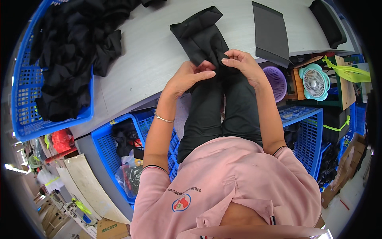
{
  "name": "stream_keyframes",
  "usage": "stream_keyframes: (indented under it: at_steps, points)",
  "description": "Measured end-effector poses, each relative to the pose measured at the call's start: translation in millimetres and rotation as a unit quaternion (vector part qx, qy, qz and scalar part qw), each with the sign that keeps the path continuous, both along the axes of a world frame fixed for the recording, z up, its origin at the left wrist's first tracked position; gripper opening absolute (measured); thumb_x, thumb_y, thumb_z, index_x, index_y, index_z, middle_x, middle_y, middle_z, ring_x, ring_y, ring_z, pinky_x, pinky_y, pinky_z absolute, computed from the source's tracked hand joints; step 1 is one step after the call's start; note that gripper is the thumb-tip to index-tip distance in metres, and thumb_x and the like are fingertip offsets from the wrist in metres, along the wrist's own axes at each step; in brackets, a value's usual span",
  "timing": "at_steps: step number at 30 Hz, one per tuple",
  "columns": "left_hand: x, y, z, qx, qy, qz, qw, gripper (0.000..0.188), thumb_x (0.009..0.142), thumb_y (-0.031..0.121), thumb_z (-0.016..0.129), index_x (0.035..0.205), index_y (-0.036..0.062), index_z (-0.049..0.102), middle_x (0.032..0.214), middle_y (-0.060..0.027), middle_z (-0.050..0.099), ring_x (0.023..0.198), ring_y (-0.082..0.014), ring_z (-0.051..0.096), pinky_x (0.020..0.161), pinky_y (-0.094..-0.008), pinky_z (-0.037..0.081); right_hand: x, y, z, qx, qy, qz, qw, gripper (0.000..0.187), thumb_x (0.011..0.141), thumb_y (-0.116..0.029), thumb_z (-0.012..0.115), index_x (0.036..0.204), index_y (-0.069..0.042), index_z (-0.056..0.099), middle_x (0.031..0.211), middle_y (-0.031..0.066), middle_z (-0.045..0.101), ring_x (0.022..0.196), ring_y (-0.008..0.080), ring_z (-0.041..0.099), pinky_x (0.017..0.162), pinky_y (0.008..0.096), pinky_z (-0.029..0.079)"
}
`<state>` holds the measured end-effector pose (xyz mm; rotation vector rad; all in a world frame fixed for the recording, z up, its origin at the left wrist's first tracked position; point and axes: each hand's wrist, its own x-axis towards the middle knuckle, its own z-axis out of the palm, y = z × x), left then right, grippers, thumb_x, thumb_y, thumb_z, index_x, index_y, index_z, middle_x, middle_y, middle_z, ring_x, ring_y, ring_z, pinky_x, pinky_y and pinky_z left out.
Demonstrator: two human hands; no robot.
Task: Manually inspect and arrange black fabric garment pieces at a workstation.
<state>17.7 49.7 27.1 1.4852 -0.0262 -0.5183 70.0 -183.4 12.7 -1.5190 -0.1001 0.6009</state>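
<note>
- Work in hand: a black fabric piece (203,34). We have its far part lying on the grey surface (143,59), far end folded over, near end bunched at the front edge, by the lap.
- Right hand (243,65): thumb and index pinching the fabric's right edge.
- Left hand (188,79): at the fabric's near end, fingers curled, thumb pointing across toward the right hand. We can't tell if it's actually gripping. Metal bracelet (164,118) on that wrist.
- Left end of the surface: blue plastic basket (51,128), heaped with black cloth (75,51), some spilling over the rim.
- Right of our fabric, well apart: dark grey flat panel (270,30), creased along its near end. Further right, a black bundle (328,26) near the surface's end.
- Below, right: purple perforated bin (274,83), with a turquoise fan (314,81) just beside it.
- Below, left: blue crate (104,149) with dark cloth and plastic bags inside.
- We're in a pink shirt (238,167) and black trousers (203,115).
</note>
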Motion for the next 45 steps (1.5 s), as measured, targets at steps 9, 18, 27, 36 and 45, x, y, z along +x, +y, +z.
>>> stream_keyframes:
  at_steps: [9, 18, 27, 36, 45]
  points:
    - [23, 6, -5, 0.008, 0.076, -0.023, 0.997, 0.050, 0.081, 0.017, 0.080, 0.122, -0.0001, 0.057, 0.091, 0.0001, 0.064, 0.075, -0.0080, 0.059, 0.067, -0.0210, 0.047, -4, 4, 14, 0.012, 0.022, -0.021, 0.999, 0.018, 0.082, -0.018, 0.078, 0.096, -0.009, 0.069, 0.084, -0.0062, 0.064, 0.078, 0.0031, 0.056, 0.074, 0.0192, 0.042]
    - [13, -16, -18, 0.165, -0.161, 0.034, 0.973, 0.010, 0.081, 0.008, 0.077, 0.087, 0.0043, 0.070, 0.073, 0.0056, 0.061, 0.065, -0.0007, 0.051, 0.057, -0.0200, 0.041, -8, 28, -10, -0.234, -0.222, -0.067, 0.944, 0.018, 0.079, -0.010, 0.067, 0.097, -0.009, 0.065, 0.067, 0.0043, 0.063, 0.063, 0.0157, 0.058, 0.062, 0.0276, 0.045]
    - [15, 5, -16, -0.062, -0.101, 0.371, 0.921, 0.020, 0.082, 0.001, 0.073, 0.097, 0.0002, 0.059, 0.086, -0.0014, 0.063, 0.065, -0.0059, 0.055, 0.059, -0.0244, 0.048, 4, 7, -10, 0.008, -0.078, -0.207, 0.975, 0.025, 0.092, -0.028, 0.068, 0.084, -0.006, 0.061, 0.067, 0.0017, 0.060, 0.062, 0.0069, 0.057, 0.057, 0.0246, 0.043]
    - [-1, -12, -25, 0.072, -0.221, 0.345, 0.909, 0.042, 0.078, -0.005, 0.074, 0.113, 0.0014, 0.052, 0.090, -0.0035, 0.060, 0.076, -0.0078, 0.057, 0.068, -0.0208, 0.047, -9, 32, -12, -0.018, -0.136, -0.200, 0.970, 0.019, 0.086, -0.016, 0.071, 0.093, -0.002, 0.060, 0.062, 0.0010, 0.057, 0.054, 0.0077, 0.054, 0.052, 0.0270, 0.043]
    - [-11, -13, -10, 0.138, -0.265, 0.447, 0.843, 0.046, 0.078, -0.009, 0.063, 0.121, 0.0022, 0.051, 0.097, -0.0043, 0.059, 0.056, -0.0049, 0.049, 0.058, -0.0195, 0.041, 16, 8, 0, -0.153, -0.202, -0.195, 0.948, 0.040, 0.087, -0.029, 0.071, 0.115, -0.003, 0.062, 0.073, 0.0071, 0.064, 0.065, 0.0119, 0.058, 0.065, 0.0289, 0.048]
